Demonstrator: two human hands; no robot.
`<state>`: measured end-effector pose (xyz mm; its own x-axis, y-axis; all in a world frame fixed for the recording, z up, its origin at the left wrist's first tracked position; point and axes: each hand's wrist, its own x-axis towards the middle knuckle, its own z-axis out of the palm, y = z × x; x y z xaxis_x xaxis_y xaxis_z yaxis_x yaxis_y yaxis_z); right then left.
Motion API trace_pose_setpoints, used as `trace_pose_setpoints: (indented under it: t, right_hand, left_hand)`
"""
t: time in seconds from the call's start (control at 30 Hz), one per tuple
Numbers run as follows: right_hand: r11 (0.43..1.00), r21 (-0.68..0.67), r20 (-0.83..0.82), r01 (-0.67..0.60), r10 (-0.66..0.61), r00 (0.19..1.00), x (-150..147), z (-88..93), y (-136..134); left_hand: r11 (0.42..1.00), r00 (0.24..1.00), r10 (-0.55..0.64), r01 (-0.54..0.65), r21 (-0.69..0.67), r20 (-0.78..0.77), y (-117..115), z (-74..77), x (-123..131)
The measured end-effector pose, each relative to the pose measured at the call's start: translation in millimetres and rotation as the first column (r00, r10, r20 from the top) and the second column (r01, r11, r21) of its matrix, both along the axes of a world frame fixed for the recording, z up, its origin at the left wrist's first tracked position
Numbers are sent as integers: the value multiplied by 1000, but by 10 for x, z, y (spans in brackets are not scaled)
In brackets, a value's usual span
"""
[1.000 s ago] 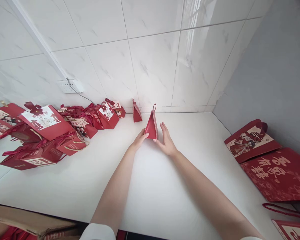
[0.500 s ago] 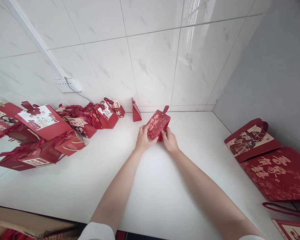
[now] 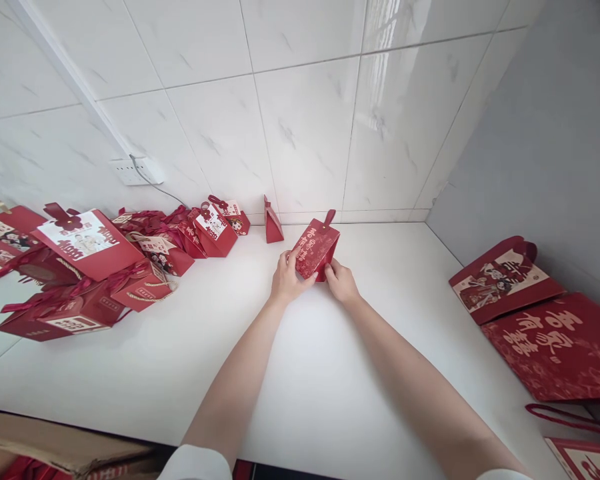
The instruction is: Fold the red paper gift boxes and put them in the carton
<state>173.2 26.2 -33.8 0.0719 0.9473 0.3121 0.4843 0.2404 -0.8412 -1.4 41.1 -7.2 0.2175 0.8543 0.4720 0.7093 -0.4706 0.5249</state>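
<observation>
A small red gift box (image 3: 317, 245) with gold characters and a ribbon loop at its top stands on the white table, its front face slanting toward me. My left hand (image 3: 289, 275) grips its left lower edge, thumb across the bottom front. On the other side, my right hand (image 3: 341, 280) has its fingertips against the box's lower right side. Its side panel is partly hidden by my right fingers. Just to the left, near the wall, a similar narrow red box (image 3: 273, 223) stands upright by itself.
Many red gift boxes (image 3: 87, 247) with ribbons crowd the left side. At right lie large red bags (image 3: 555, 347) and a red box with a picture (image 3: 505, 277). A cardboard box (image 3: 65, 443) sits below the table's front left edge. A socket (image 3: 137, 171) with a cable is on the tiled wall.
The box has shifted very slightly under my hands. Both hands stay in nearly the same place on it.
</observation>
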Motion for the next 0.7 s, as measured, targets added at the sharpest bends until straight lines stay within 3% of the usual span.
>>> trace_pose_setpoints:
  t: [0.3,0.7]
  right_hand:
    - [993,26,146,-118,113,983,-52,51,-63]
    - [985,107,271,-132,99,957,-39,37,-59]
  left_hand:
    - [989,981,76,-52,-136,177,51,-3,-93]
    - [990,975,56,-27,-136,215,84,-45,-115]
